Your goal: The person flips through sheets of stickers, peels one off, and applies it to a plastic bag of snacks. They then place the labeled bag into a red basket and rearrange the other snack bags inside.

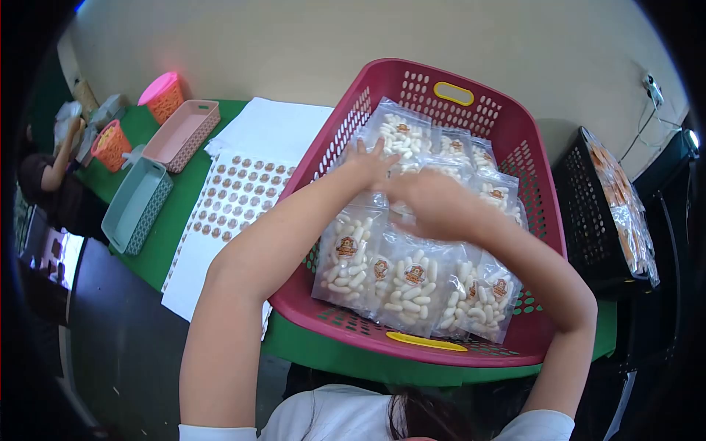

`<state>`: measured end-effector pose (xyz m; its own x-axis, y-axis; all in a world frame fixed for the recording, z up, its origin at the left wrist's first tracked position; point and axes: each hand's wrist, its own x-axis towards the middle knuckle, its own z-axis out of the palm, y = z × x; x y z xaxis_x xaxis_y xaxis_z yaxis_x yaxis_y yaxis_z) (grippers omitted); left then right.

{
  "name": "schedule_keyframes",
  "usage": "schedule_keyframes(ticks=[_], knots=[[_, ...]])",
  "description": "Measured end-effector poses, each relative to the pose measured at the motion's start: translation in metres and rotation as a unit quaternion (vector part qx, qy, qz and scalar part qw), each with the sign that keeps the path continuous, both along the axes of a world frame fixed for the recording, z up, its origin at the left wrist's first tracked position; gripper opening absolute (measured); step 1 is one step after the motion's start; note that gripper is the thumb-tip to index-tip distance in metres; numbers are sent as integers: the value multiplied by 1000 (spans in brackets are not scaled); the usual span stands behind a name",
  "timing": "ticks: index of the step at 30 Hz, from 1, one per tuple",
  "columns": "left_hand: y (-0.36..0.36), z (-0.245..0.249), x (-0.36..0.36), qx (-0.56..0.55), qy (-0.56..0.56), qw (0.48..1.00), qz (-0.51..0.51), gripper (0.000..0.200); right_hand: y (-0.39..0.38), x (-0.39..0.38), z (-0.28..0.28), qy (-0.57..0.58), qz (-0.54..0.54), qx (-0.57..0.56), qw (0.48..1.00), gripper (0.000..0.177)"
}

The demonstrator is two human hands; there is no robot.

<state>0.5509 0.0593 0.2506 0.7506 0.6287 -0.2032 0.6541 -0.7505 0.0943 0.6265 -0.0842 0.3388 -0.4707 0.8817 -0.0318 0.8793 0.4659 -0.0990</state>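
Pouches (415, 278) in red basket (301, 316)
Beyond near-edge row: left hand (368, 163) spread wide; right hand (435, 204) nearer, blurred, grip impossible to tell.

no text, brand or number is legible. orange-brown emblem labels (414, 274) are affixed to the clear pouches (412, 303); their lettering is too small to read. round stickers (244, 199), in rows on a white sheet (193, 273), carry illegible print.

Teal tray (140, 202) beside pink tray (185, 134)
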Motion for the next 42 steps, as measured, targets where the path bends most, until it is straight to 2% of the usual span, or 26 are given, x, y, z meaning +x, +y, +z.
schedule_keyframes(ticks=[1, 2, 3, 5, 6, 8, 12, 14, 15, 17, 18, 23, 29, 32, 33, 36, 37, 40, 41, 42], knots=[[-1, 2, 0, -2, 5, 1000, -5, 78, -9, -8, -7, 23, 154, 86, 984, 32], [-3, 5, 0, -3, 0, 1000, 1, 74, -23, -26, -3, -62, 139, 6, 988, 32], [-4, 7, 0, -3, -2, 1000, 3, 74, -32, -34, -13, -108, 180, 53, 976, 32], [-5, 10, 1, 13, 9, 1000, -3, 73, -39, -39, -43, -65, 225, 143, 962, 31], [-4, 10, 0, 13, 8, 1000, -2, 73, -37, -36, -59, -65, 226, 143, 961, 31], [0, 8, -2, -3, -6, 1000, -14, 72, -35, -29, -82, -60, 266, 213, 938, 27], [3, 9, -1, -21, -12, 1000, -10, 70, -42, -20, -66, -123, 284, 193, 931, 27], [2, 7, 0, -17, -15, 1000, -9, 70, -45, -22, -45, -196, 260, 146, 934, 33], [3, 6, 0, -19, -15, 1000, -9, 70, -43, -22, -46, -196, 260, 144, 934, 33], [5, 6, 1, -23, -22, 999, -9, 69, -37, -21, -56, -109, 252, 178, 945, 39], [4, 6, 1, -22, -22, 999, -10, 69, -35, -19, -64, -156, 244, 140, 947, 50], [1, 11, 2, -7, 0, 1000, -8, 68, -24, -13, -85, -96, 267, 155, 946, 49], [2, 11, 1, 8, 3, 1000, -16, 68, -45, -5, -54, -86, 264, 213, 937, 47], [1, 14, -1, 2, -9, 1000, -18, 69, -64, 8, -78, -149, 186, 80, 968, 49], [0, 14, -1, 3, -5, 1000, -28, 69, -65, 9, -80, -147, 176, 80, 970, 49], [-5, 16, 2, 12, -5, 1000, -19, 76, -65, 7, -89, -37, 135, -36, 989, 53], [-9, 12, 3, 10, -6, 1000, -28, 76, -64, 4, -86, -37, 127, -39, 990, 53], [-10, 10, 2, -7, -12, 1000, -20, 83, -48, 2, -53, -8, 120, -194, 974, 55], [-8, 11, 3, -3, -16, 1000, -25, 83, -45, 7, -35, 69, 79, -181, 978, 48], [-9, 15, 2, 5, -11, 1000, -22, 84, -42, 11, -10, 69, -1, -151, 986, 39]])
